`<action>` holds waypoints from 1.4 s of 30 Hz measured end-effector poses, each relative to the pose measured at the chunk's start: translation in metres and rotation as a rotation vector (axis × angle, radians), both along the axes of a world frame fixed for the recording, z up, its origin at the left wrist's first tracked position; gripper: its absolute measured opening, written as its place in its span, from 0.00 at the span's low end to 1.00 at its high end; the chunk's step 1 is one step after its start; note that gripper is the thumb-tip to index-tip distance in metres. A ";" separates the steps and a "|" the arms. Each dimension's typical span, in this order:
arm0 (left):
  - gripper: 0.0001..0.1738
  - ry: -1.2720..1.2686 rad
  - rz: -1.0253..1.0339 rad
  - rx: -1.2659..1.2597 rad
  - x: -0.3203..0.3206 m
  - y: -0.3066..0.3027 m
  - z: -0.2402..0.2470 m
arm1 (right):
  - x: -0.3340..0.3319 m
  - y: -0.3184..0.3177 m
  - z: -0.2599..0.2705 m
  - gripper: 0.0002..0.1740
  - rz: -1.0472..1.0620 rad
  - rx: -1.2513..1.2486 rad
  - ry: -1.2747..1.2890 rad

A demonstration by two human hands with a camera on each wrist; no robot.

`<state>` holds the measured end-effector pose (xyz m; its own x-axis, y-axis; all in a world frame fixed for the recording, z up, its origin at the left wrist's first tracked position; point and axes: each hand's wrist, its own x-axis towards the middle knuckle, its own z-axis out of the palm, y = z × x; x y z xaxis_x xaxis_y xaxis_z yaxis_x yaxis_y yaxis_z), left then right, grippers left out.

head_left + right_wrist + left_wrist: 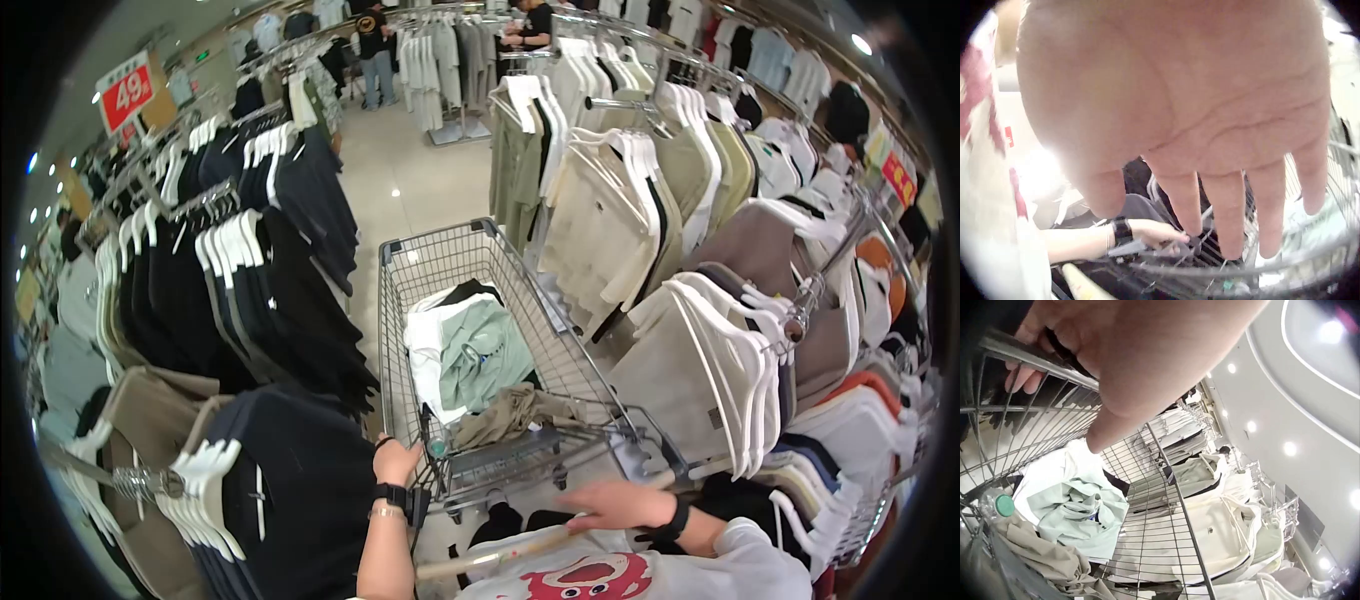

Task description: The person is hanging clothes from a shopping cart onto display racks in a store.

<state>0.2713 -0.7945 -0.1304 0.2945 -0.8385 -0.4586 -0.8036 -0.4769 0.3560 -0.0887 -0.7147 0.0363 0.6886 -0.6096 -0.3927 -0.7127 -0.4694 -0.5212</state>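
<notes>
My left hand (398, 462) grips the left side rail of a wire shopping cart (437, 233), its fingers curled over the metal in the left wrist view. Over the cart's pale push handle (490, 562) hovers my right hand (620, 505); the right wrist view shows its palm flat and fingers straight, holding nothing. Inside the basket lie a crumpled light green garment (490, 350), a white garment (1029, 478) under it and a khaki garment (520, 413) nearer the handle. A clear bottle with a green cap (1004, 505) stands in the basket's near left corner.
Dark shirts on white hangers (290, 260) crowd the left side, close to the cart. Racks of beige tops (690, 370) line the right. A tiled aisle (400, 180) runs ahead, with a person (374, 50) at its far end. A red price sign (128, 92) stands upper left.
</notes>
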 end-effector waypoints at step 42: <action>0.23 0.867 -1.309 -0.006 -0.073 -0.178 0.077 | 0.127 0.022 0.004 0.10 -0.854 0.063 0.221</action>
<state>0.1978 -0.9729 -0.0539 -0.9518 -0.2926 -0.0915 -0.1994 0.3639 0.9098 0.0387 -0.6924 0.0405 -0.0880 -0.8537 -0.5134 -0.8942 0.2948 -0.3370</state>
